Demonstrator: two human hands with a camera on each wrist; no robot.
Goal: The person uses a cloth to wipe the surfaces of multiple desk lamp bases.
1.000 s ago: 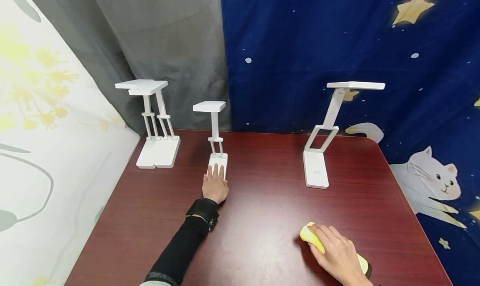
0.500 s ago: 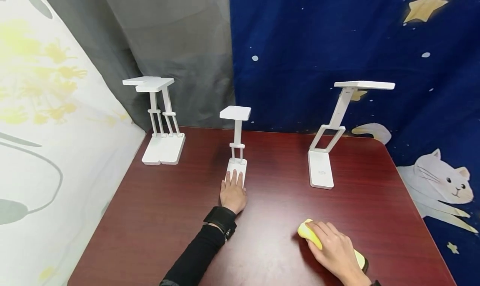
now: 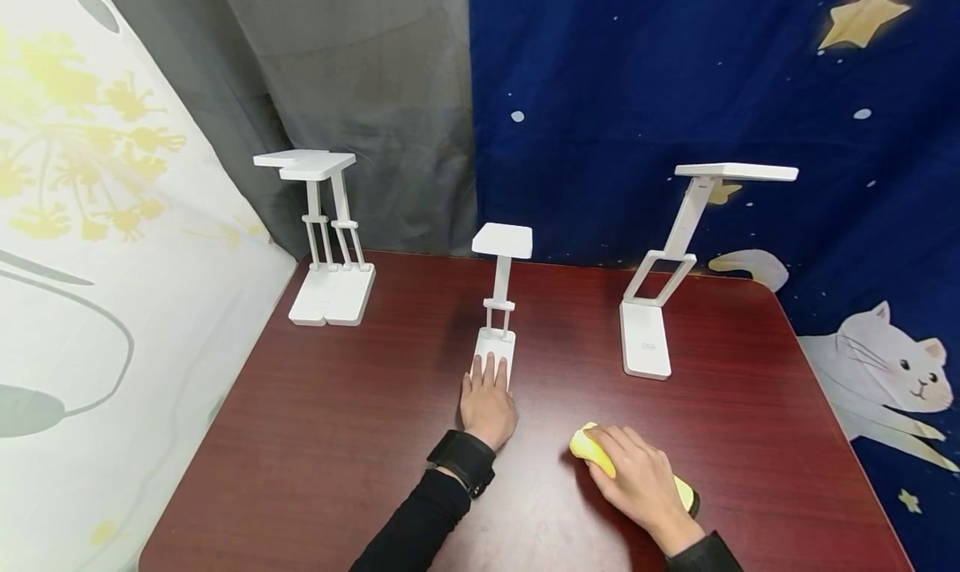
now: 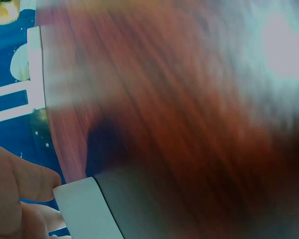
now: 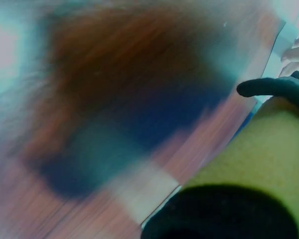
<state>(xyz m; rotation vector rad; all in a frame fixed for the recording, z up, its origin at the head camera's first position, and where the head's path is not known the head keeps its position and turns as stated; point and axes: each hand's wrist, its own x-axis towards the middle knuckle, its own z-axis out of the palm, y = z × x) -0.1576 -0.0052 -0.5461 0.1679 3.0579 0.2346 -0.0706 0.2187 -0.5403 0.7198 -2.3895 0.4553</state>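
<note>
My left hand (image 3: 489, 409) lies palm down with straight fingers on the base of a white desk lamp (image 3: 495, 344) at the table's middle. In the left wrist view a finger touches the corner of the white base (image 4: 89, 209). Toward the near right, my right hand (image 3: 637, 476) curls from above round a fuzzy yellow plush thing (image 3: 588, 449). Its dark end peeks out behind the palm. Up close in the right wrist view, the yellow plush (image 5: 249, 159) shows dark parts at both ends. Its exact kind is unclear.
Two white lamps (image 3: 330, 293) stand side by side at the far left of the reddish table (image 3: 300, 455). Another white lamp (image 3: 645, 338) stands at the back right. Grey cloth (image 3: 375, 80) and blue cloth (image 3: 600, 97) hang behind the table.
My left hand and the middle lamp have shifted right and nearer, away from the pair at left. My right hand and the yellow plush have moved somewhat left. The view has also shifted slightly.
</note>
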